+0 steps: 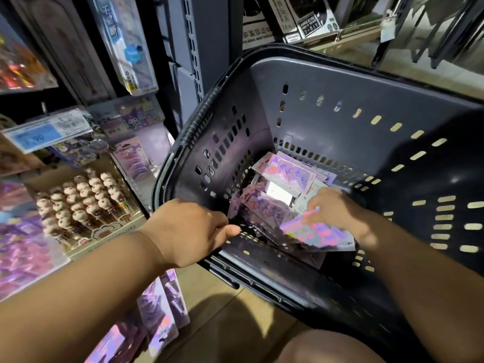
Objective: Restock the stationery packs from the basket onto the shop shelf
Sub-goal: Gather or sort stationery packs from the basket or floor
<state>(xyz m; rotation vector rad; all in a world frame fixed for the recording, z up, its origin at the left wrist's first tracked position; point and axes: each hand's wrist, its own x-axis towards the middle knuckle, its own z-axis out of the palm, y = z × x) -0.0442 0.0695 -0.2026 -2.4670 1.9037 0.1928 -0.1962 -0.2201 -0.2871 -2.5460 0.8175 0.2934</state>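
Observation:
A dark plastic basket (327, 106) is tilted toward me and holds several shiny purple stationery packs (285, 171) at its bottom. My right hand (337, 208) is inside the basket and pinches a pink and purple pack (314, 231) by its upper edge, lifting it off the pile. My left hand (188, 229) hovers over the basket's near left rim with fingers loosely curled, holding nothing that I can see. The shop shelf (110, 231) with matching purple packs stands at the left.
A box of character-topped pens (83, 200) sits on the left shelf under a blue price tag (44, 132). More purple packs (162, 310) hang low at the shelf's front. Boxed goods (306, 19) stand on a shelf behind the basket. My knee (327, 347) shows at the bottom.

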